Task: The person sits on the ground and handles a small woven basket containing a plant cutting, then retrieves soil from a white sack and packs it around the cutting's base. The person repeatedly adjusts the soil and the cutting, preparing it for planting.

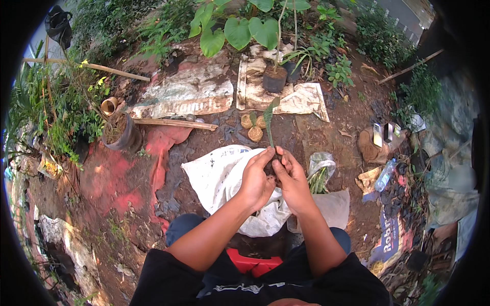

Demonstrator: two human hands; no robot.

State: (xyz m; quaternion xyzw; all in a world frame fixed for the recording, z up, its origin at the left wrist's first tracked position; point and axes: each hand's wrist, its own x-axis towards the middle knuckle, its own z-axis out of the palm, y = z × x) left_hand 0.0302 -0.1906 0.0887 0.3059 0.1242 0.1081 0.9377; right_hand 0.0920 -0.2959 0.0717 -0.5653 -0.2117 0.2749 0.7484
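My left hand (pixel 256 181) and my right hand (pixel 294 185) are cupped together over a white woven sack (pixel 214 166). Between them they hold the base of an upright, dark green mottled leaf, apparently a snake plant cutting (pixel 268 124). Dark material, probably soil, shows between my palms, though the fingers hide most of it. Beyond my hands, three twine-wrapped balls (pixel 255 134) sit close together on the ground, and a short leaf (pixel 253 118) rises among them. Right of my right hand lies a clear plastic bag (pixel 321 166) with long green leaves inside.
A black potted plant (pixel 274 80) stands on dirty sheeting ahead. A bamboo strip (pixel 176 123) and a tilted pot (pixel 122 132) lie left. Phone-like objects rest on a stump (pixel 369 147) at right, near a plastic bottle (pixel 385 175). Something red (pixel 254 262) shows between my legs.
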